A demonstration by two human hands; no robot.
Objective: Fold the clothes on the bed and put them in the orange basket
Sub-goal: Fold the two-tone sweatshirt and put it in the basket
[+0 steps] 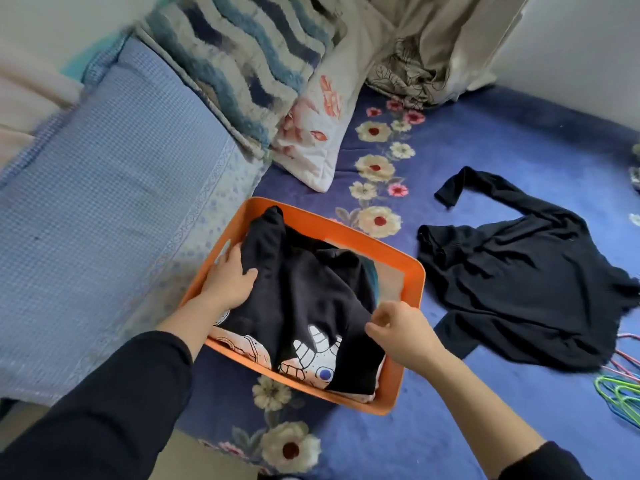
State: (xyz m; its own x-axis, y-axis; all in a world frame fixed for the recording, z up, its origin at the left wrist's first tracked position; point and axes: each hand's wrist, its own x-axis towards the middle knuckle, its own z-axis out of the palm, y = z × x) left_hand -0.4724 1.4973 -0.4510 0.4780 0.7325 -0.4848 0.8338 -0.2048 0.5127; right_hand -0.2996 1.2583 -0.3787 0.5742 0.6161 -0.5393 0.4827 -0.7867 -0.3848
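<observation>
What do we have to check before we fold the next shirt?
1. Printed dark garment is inside the orange basket: ok.
2. It lies flat: not ok, it is humped and rumpled.
3. Left hand is free: not ok, it holds the garment's left side.
4. Right hand is free: not ok, it pinches the garment's near edge.
5. Black long-sleeved top is waiting on the bed: ok, spread out and unfolded.
6. Room left in the basket: cannot tell.

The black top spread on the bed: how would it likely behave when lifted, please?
The black top is probably floppy: it lies rumpled with trailing sleeves. It looks thin, so it is likely light for its size.
</observation>
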